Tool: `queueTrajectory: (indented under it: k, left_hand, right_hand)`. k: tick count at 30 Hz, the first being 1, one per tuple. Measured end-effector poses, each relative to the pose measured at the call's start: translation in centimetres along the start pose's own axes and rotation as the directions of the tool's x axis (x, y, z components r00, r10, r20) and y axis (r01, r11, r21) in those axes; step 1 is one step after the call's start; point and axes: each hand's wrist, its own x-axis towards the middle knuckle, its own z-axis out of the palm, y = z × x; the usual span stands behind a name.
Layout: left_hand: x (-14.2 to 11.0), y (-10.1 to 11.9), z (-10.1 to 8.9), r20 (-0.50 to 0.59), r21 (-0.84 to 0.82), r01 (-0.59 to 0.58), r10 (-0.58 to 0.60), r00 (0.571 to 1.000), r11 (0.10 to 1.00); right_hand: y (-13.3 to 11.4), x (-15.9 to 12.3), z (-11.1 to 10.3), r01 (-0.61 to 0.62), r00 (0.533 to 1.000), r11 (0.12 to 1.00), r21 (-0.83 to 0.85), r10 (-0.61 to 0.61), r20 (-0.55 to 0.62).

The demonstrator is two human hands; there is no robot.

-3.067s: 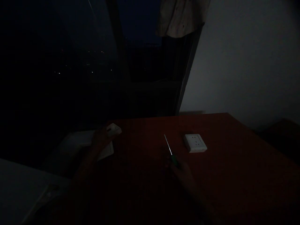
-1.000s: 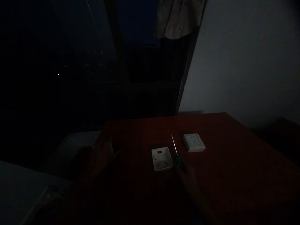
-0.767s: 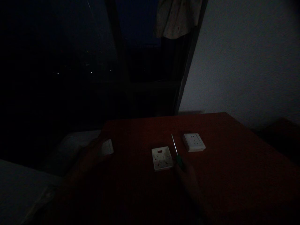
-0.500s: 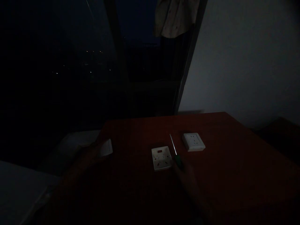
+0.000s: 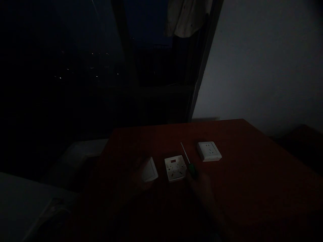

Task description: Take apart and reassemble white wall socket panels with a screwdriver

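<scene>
The room is very dark. My left hand [image 5: 137, 174] holds a white square plate [image 5: 149, 169] just left of a white socket plate [image 5: 174, 167] that lies flat on the red table [image 5: 242, 188]. My right hand [image 5: 202, 188] grips a green-handled screwdriver [image 5: 189, 164], its thin metal shaft pointing away from me between the two sockets. A second white socket plate [image 5: 209, 151] lies further right and back.
A dark window [image 5: 101, 60] fills the back left, with a pale cloth [image 5: 186, 16] hanging above its frame. A grey wall [image 5: 264, 60] stands at the right. A pale surface [image 5: 22, 205] and a white object [image 5: 80, 151] lie left of the table.
My left hand set one socket plate at the table's middle, reached back to the left edge, and has brought a second white plate in beside it. My right hand kept the screwdriver nearly still.
</scene>
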Motion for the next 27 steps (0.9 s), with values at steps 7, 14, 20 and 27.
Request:
queueTrajectory:
  k: [7, 14, 20, 27]
  left_hand:
    - [-2.6, 3.5, 1.8, 0.048, 0.008, -0.072, 0.072, 0.996, 0.997]
    - [-3.1, 3.3, 1.8, 0.074, 0.01, -0.106, 0.105, 0.992, 0.994]
    - [-3.1, 3.1, 2.0, 0.083, -0.007, -0.122, 0.122, 0.989, 0.992]
    - [-2.9, 3.0, 2.7, 0.08, -0.011, -0.117, 0.117, 0.99, 0.993]
  right_hand:
    - [0.1, -1.1, -1.5, 0.001, 1.0, 0.994, -0.107, -0.001, -0.002]
    - [1.4, -7.0, -2.5, 0.076, 0.983, 0.991, -0.11, -0.056, 0.175]
    - [4.6, -10.5, -1.8, 0.206, 0.968, 0.954, -0.219, -0.165, 0.189]
    - [5.1, -11.5, -0.8, 0.311, 0.95, 0.904, -0.294, -0.286, 0.125]
